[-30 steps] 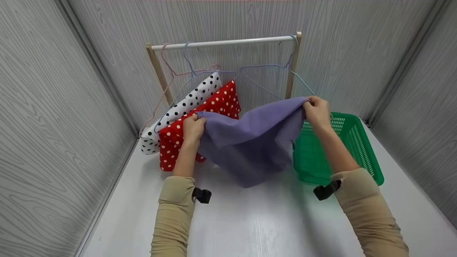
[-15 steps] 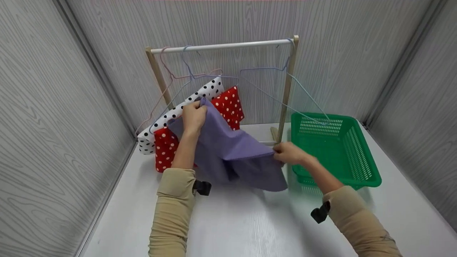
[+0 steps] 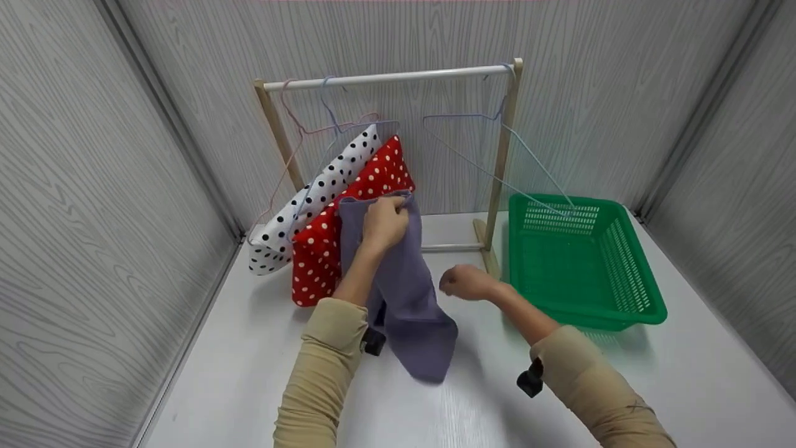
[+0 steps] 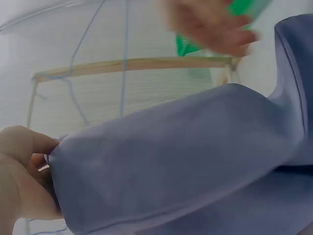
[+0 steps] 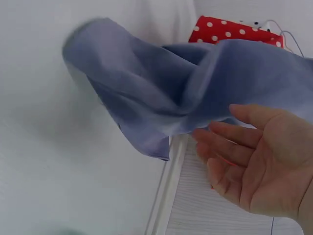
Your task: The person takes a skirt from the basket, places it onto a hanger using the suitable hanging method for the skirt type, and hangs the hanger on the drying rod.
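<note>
My left hand [image 3: 385, 224] pinches the top edge of a purple cloth [image 3: 407, 292], which hangs folded in front of a red polka-dot cloth [image 3: 317, 267]. In the left wrist view the thumb and fingers of that hand grip one corner of the purple fabric [image 4: 171, 161]. To the right of the cloth, my right hand [image 3: 469, 283] holds nothing. The right wrist view shows its fingers [image 5: 239, 147] relaxed and slightly bent beside the fabric. What kind of cloth item it is cannot be made out.
A rack with a white rail [image 3: 398, 76] stands at the back. A white dotted cloth [image 3: 336, 177] hangs on a pink hanger [image 3: 290, 112] at left. A bare blue hanger [image 3: 463, 116] hangs at right, its lower end over a green basket [image 3: 578, 261].
The right hand has let go of the purple cloth and moved down and left. The left hand has shifted right with the cloth, which has gone from spread between both hands to hanging.
</note>
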